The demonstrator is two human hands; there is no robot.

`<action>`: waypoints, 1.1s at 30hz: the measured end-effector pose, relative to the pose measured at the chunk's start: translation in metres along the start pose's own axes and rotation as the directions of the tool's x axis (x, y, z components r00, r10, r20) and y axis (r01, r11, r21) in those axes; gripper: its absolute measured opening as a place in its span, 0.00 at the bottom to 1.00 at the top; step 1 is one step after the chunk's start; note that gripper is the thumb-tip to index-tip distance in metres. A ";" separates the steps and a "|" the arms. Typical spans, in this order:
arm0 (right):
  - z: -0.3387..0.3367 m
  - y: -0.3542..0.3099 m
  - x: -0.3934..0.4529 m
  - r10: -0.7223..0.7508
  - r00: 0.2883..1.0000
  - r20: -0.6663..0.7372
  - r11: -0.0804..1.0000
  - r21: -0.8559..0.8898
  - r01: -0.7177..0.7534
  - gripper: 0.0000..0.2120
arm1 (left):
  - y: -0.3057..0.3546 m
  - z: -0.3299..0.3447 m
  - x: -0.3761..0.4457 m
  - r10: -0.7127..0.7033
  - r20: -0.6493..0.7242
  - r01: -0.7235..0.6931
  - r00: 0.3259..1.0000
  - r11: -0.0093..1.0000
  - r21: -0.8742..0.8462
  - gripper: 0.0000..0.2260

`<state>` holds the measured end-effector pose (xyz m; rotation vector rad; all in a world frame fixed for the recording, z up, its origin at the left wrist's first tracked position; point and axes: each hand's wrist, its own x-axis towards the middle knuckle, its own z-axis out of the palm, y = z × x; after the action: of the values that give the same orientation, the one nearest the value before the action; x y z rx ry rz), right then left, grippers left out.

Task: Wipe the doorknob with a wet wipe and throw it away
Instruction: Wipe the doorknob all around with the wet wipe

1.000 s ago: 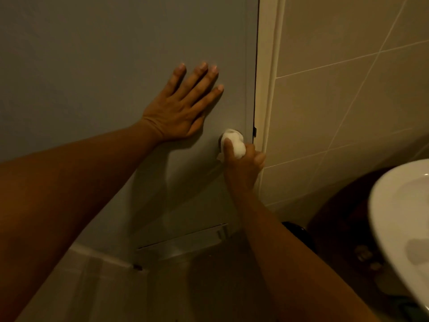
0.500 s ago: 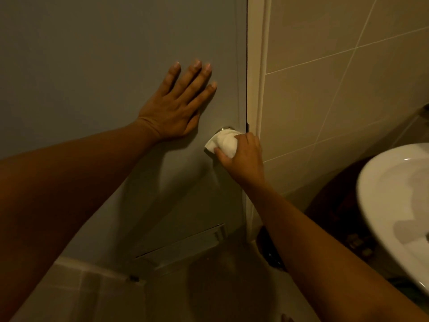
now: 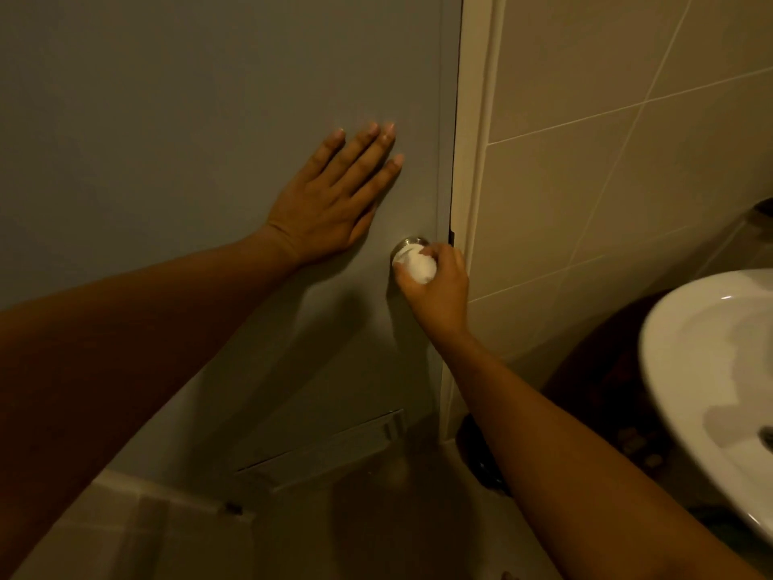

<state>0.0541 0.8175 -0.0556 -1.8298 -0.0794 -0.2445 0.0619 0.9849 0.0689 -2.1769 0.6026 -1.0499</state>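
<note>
A metal doorknob [image 3: 412, 241] sits near the right edge of a grey door [image 3: 175, 119]; only its upper rim shows. A white wet wipe [image 3: 418, 265] is bunched over the knob. My right hand [image 3: 439, 286] wraps around the knob from below and the right, fingers closed on the wipe. My left hand [image 3: 334, 203] lies flat on the door up and to the left of the knob, fingers spread, holding nothing.
A cream door frame [image 3: 472, 161] and beige wall tiles [image 3: 627, 161] stand right of the door. A white sink [image 3: 711, 370] juts in at the lower right. A dark object [image 3: 481, 458] sits on the floor below the frame. A vent slat [image 3: 326, 450] crosses the door's bottom.
My right hand has turned around the knob with the wipe, going from below it to its right side, and the wipe is bunched more tightly now. The left hand stays flat on the door.
</note>
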 end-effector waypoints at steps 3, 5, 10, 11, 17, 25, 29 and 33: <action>0.014 -0.008 -0.008 0.185 0.978 -0.093 0.966 0.199 -0.164 0.21 | -0.003 0.001 -0.001 0.037 -0.003 -0.037 0.999 0.999 0.030 0.25; 0.023 -0.009 -0.010 0.227 0.965 -0.131 0.948 0.258 -0.188 0.21 | -0.003 0.004 0.000 0.046 -0.005 -0.045 0.999 0.998 0.052 0.25; 0.019 0.007 -0.009 -0.033 0.998 -0.060 0.999 -0.026 0.032 0.17 | 0.000 0.005 -0.001 0.055 -0.031 -0.052 0.998 0.995 0.087 0.25; 0.015 0.012 -0.007 -0.096 0.995 0.002 0.990 -0.101 0.095 0.16 | -0.001 0.004 -0.001 0.053 -0.033 -0.050 0.998 0.995 0.084 0.25; -0.009 0.026 0.014 -0.299 0.891 0.343 0.836 -0.356 0.417 0.17 | 0.001 0.001 0.000 0.049 -0.006 -0.048 0.999 0.995 0.086 0.25; 0.021 0.008 -0.010 0.105 0.994 0.006 0.912 0.399 -0.099 0.14 | 0.001 0.002 0.000 0.047 0.004 -0.047 0.999 0.997 0.065 0.25; 0.021 0.004 -0.010 0.318 0.938 0.137 0.654 0.684 -0.321 0.21 | 0.000 0.002 -0.001 0.042 0.019 -0.043 0.999 0.998 0.047 0.25; 0.021 0.002 -0.004 0.396 0.854 0.338 0.327 0.817 -0.475 0.23 | 0.001 0.004 -0.001 0.044 0.014 -0.044 0.999 0.998 0.043 0.25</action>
<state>0.0534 0.8377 -0.0634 -0.7101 0.2180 0.2535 0.0642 0.9865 0.0662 -2.1216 0.6138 -1.0160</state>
